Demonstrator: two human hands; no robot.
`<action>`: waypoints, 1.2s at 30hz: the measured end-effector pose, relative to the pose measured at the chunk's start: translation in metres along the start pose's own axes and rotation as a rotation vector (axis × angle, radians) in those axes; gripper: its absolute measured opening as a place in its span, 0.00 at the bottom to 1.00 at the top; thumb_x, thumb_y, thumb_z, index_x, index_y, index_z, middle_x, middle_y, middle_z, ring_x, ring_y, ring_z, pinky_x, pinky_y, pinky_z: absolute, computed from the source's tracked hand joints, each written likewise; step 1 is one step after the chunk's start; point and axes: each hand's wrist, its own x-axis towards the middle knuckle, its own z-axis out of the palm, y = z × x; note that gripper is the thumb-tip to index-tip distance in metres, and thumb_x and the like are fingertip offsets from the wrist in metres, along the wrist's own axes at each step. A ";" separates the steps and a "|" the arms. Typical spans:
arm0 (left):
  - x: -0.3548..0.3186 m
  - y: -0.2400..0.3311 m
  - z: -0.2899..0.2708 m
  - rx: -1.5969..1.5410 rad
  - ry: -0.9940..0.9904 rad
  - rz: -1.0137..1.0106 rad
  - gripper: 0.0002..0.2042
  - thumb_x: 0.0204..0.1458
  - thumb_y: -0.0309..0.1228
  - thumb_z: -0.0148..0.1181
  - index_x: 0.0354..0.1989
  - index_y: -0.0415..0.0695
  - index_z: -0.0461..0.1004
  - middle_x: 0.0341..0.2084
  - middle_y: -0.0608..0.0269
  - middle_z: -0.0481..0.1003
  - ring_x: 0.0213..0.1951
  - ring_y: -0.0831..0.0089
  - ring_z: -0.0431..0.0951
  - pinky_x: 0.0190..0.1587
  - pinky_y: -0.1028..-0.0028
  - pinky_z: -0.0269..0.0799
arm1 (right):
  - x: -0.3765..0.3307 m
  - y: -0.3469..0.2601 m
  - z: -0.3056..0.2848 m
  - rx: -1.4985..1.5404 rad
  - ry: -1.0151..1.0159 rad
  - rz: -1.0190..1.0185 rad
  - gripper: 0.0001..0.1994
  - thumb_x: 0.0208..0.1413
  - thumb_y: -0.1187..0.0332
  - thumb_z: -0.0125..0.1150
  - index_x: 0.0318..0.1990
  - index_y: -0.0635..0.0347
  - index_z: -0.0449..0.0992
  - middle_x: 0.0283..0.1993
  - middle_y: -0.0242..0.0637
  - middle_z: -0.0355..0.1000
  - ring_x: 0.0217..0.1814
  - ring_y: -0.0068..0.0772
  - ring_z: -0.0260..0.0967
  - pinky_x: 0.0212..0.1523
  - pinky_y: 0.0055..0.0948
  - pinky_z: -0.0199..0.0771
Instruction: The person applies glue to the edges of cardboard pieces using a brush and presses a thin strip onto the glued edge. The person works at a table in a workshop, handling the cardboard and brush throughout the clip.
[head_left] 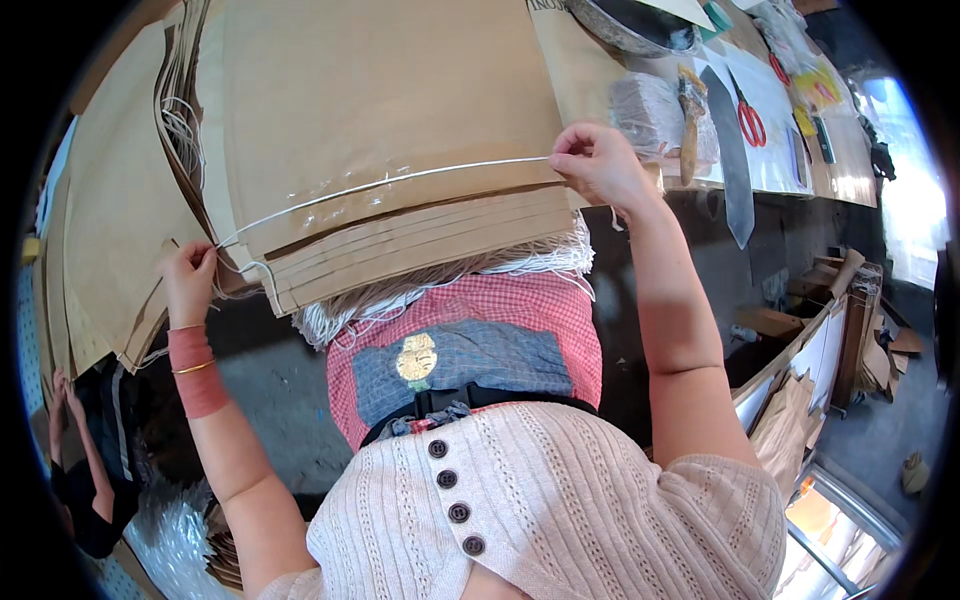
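Observation:
A stack of brown paper bags (390,90) lies on the work surface in front of me, its folded edges staggered toward my lap. A white string (385,184) runs nearly taut across the top bag. At its right end, my right hand (597,165) pinches the string between thumb and fingertips. My left hand (190,268) is closed in a pinch at the other end, near the stack's left edge. More white cords (540,262) hang in a thick fringe under the near edge, over my red checked apron (480,300).
Another pile of brown bags (110,190) stands at the left. To the right lie a wooden-handled brush (690,130), a long dark blade (733,160), red-handled scissors (750,122) and a dark basin (635,25). Another person's arms (95,460) show at lower left.

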 end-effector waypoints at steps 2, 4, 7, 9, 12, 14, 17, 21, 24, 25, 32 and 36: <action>-0.012 0.020 0.005 0.482 0.181 0.079 0.03 0.45 0.24 0.59 0.28 0.39 0.74 0.25 0.57 0.74 0.30 0.59 0.75 0.34 0.65 0.70 | -0.007 -0.013 -0.001 0.090 -0.033 0.104 0.08 0.47 0.78 0.63 0.30 0.59 0.68 0.22 0.22 0.63 0.21 0.11 0.58 0.18 0.13 0.53; -0.028 0.075 0.008 0.656 0.398 0.196 0.06 0.44 0.24 0.60 0.31 0.41 0.72 0.31 0.57 0.74 0.35 0.56 0.73 0.37 0.63 0.69 | -0.009 -0.016 -0.005 0.192 -0.101 0.116 0.11 0.47 0.80 0.62 0.28 0.57 0.65 0.22 0.20 0.59 0.21 0.11 0.57 0.19 0.14 0.53; -0.036 0.089 0.011 0.443 0.358 0.401 0.12 0.45 0.23 0.58 0.40 0.42 0.69 0.43 0.55 0.70 0.44 0.56 0.70 0.45 0.63 0.67 | -0.009 -0.009 -0.013 0.456 -0.269 0.170 0.14 0.46 0.81 0.62 0.25 0.54 0.61 0.21 0.18 0.57 0.20 0.10 0.55 0.19 0.15 0.53; -0.043 0.106 0.026 0.157 0.244 0.492 0.12 0.46 0.20 0.56 0.41 0.40 0.69 0.43 0.55 0.70 0.46 0.56 0.70 0.47 0.63 0.66 | -0.009 -0.006 -0.007 0.499 -0.280 0.158 0.15 0.46 0.81 0.63 0.25 0.53 0.60 0.21 0.19 0.57 0.19 0.11 0.54 0.18 0.15 0.52; -0.042 0.121 0.041 -0.076 0.170 0.485 0.15 0.46 0.16 0.52 0.44 0.39 0.70 0.44 0.55 0.70 0.47 0.55 0.69 0.50 0.63 0.65 | -0.014 -0.010 0.010 0.353 -0.116 0.032 0.17 0.43 0.79 0.66 0.24 0.53 0.59 0.20 0.22 0.59 0.20 0.13 0.59 0.17 0.16 0.52; -0.038 0.118 0.041 0.002 0.102 0.596 0.18 0.44 0.15 0.50 0.46 0.39 0.71 0.44 0.55 0.70 0.46 0.55 0.69 0.50 0.63 0.65 | -0.015 0.001 0.017 0.229 0.053 -0.024 0.16 0.41 0.79 0.67 0.25 0.56 0.61 0.21 0.25 0.62 0.23 0.19 0.65 0.20 0.19 0.59; -0.037 0.108 0.038 0.051 0.043 0.675 0.20 0.42 0.14 0.49 0.47 0.39 0.72 0.44 0.56 0.70 0.46 0.56 0.68 0.49 0.64 0.65 | -0.019 -0.015 0.036 -0.342 0.463 -0.541 0.12 0.38 0.79 0.67 0.27 0.61 0.67 0.25 0.30 0.68 0.30 0.29 0.70 0.27 0.25 0.68; -0.033 0.109 0.032 0.017 -0.029 0.700 0.17 0.44 0.17 0.51 0.44 0.40 0.73 0.45 0.57 0.70 0.46 0.55 0.68 0.49 0.63 0.64 | -0.020 -0.007 0.039 -0.565 0.238 -0.942 0.09 0.38 0.80 0.65 0.31 0.64 0.76 0.30 0.35 0.73 0.38 0.38 0.72 0.38 0.31 0.72; -0.029 0.116 0.016 -0.098 -0.128 0.655 0.15 0.44 0.23 0.58 0.43 0.41 0.74 0.43 0.58 0.70 0.45 0.56 0.68 0.48 0.64 0.65 | -0.014 -0.011 0.036 -0.302 0.081 -0.637 0.04 0.44 0.79 0.63 0.30 0.65 0.77 0.31 0.34 0.73 0.36 0.31 0.70 0.37 0.26 0.70; -0.026 0.119 0.011 -0.097 -0.128 0.676 0.14 0.43 0.24 0.60 0.42 0.41 0.74 0.42 0.58 0.70 0.44 0.57 0.68 0.47 0.65 0.65 | -0.012 -0.012 0.033 -0.184 0.036 -0.510 0.03 0.45 0.78 0.63 0.30 0.65 0.77 0.31 0.34 0.73 0.35 0.30 0.70 0.36 0.25 0.69; 0.000 0.106 0.028 -0.257 -0.187 0.289 0.08 0.44 0.28 0.64 0.26 0.36 0.75 0.25 0.59 0.71 0.30 0.65 0.72 0.34 0.71 0.68 | 0.006 -0.022 0.039 -0.126 0.145 -0.082 0.06 0.51 0.70 0.63 0.32 0.63 0.76 0.25 0.31 0.69 0.28 0.18 0.65 0.29 0.22 0.66; -0.002 0.108 0.041 -0.094 -0.106 0.202 0.06 0.49 0.26 0.59 0.30 0.36 0.73 0.25 0.56 0.72 0.28 0.61 0.73 0.30 0.68 0.69 | 0.007 -0.021 0.061 -0.711 0.345 -0.443 0.08 0.50 0.68 0.64 0.36 0.60 0.76 0.28 0.34 0.72 0.27 0.30 0.69 0.29 0.29 0.69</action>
